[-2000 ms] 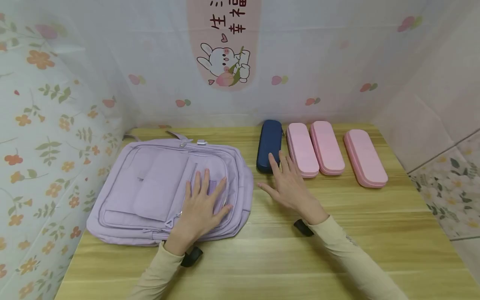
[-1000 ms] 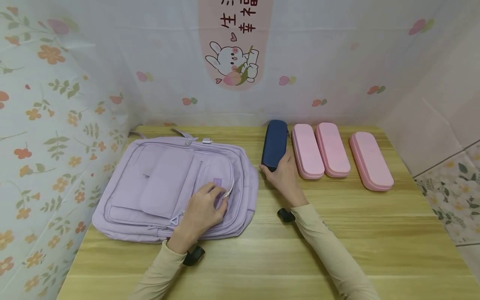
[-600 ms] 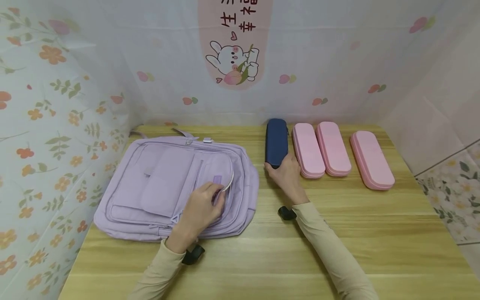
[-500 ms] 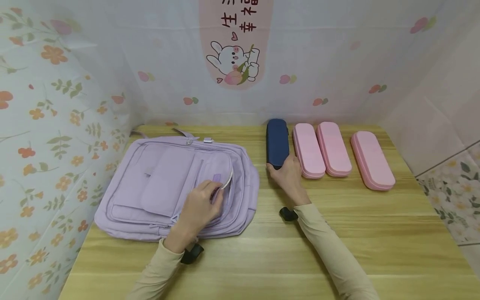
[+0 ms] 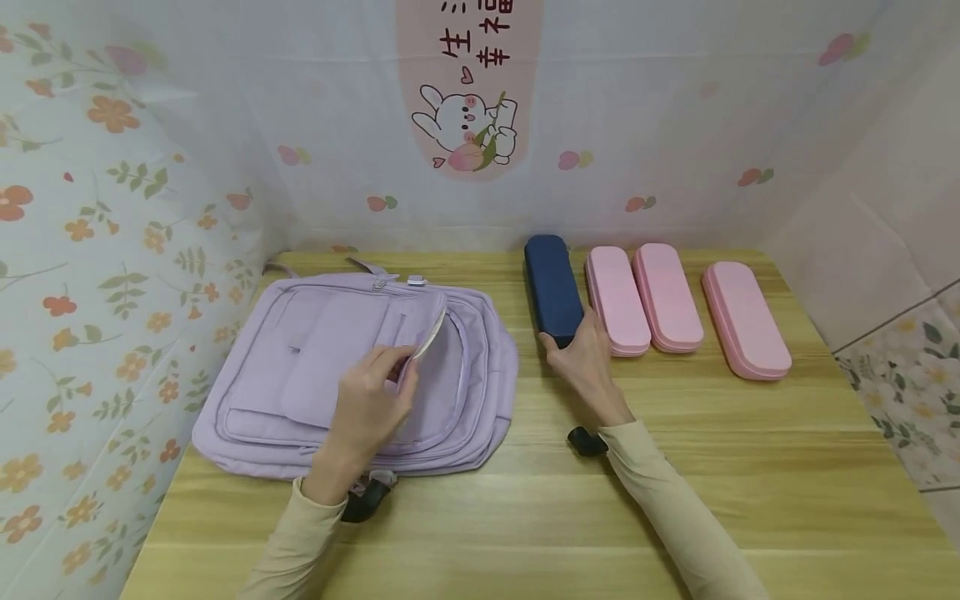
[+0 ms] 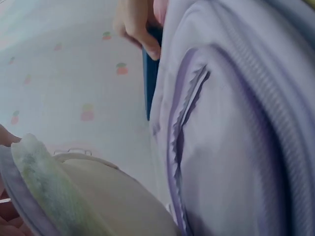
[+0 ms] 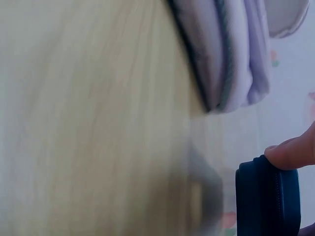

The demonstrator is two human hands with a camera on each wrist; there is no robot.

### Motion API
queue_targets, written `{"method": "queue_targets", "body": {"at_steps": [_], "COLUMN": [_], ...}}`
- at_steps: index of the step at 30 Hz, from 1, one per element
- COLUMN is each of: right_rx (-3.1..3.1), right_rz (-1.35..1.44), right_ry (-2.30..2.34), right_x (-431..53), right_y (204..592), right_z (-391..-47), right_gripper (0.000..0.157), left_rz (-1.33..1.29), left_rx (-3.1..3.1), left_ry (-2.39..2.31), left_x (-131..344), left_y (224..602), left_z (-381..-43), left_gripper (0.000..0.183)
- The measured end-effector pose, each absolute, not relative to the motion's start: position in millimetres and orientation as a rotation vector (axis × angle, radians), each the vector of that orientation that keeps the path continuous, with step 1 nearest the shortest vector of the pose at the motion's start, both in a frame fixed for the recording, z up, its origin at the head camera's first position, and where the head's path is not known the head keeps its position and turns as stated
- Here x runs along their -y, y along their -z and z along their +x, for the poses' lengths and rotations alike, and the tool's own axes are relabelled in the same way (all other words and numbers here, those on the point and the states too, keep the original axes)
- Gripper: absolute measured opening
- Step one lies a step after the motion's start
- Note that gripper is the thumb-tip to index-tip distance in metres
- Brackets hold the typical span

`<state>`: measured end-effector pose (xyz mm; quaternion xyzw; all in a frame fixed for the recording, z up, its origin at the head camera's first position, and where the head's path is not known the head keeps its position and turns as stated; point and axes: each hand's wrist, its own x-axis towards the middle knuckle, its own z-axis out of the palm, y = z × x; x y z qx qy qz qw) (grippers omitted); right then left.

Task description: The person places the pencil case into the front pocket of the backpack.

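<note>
A lilac backpack point(image 5: 247, 375) lies flat on the left of the wooden table. My left hand point(image 5: 367, 400) pinches the edge of its front pocket flap point(image 5: 423, 312) and holds it folded back, so the pocket gapes. In the left wrist view, the flap's pale lining point(image 6: 113, 191) shows beside the zipper-edged opening. To the right of the bag, my right hand point(image 5: 587, 358) grips the near end of a navy pencil case point(image 5: 553, 283), thumb on its left side. The right wrist view shows the zipped side of this case point(image 7: 266, 201), with a shadow on the table beside it.
Two pink pencil cases point(image 5: 617, 296) point(image 5: 666, 292) lie close together just right of the navy one. Farther right is a third pink case point(image 5: 746, 317). A white printed curtain point(image 5: 315, 200) hangs behind the table point(image 5: 487, 533), and flowered cloth point(image 5: 112, 333) borders its left side.
My left hand has gone from lying spread on the bag to pulling the flap up and leftward. My right hand has closed on the navy case, whose far end has swung slightly left.
</note>
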<state>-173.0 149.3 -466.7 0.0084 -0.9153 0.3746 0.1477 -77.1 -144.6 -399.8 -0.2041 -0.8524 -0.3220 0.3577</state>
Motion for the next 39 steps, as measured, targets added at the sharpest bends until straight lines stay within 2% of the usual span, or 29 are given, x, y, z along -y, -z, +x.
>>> {"method": "queue_targets", "body": {"at_steps": [11, 21, 31, 39], "right_rx": [2.639, 2.66, 2.705, 2.751], "right_rz": [0.13, 0.304, 0.58, 0.676], "right_ry": [-1.153, -1.257, -1.297, -1.255], "right_x": [-139.8, -125.1, -114.5, -103.7], "right_y": [429.7, 410.9, 414.7, 420.5], "right_z": [-143.9, -115.4, -99.1, -90.7], "right_gripper": [0.084, 0.084, 0.081, 0.083], "left_rz": [-0.446, -0.406, -0.363, -0.344], "left_rx": [2.079, 2.041, 2.015, 1.993], "left_ry": [0.831, 0.807, 0.786, 0.783], "left_x": [159.7, 168.4, 176.4, 171.9], "left_y": [384.4, 374.1, 364.2, 362.8], "left_z": [-74.5, -75.5, -78.9, -80.2], "left_gripper": [0.016, 0.014, 0.012, 0.012]}}
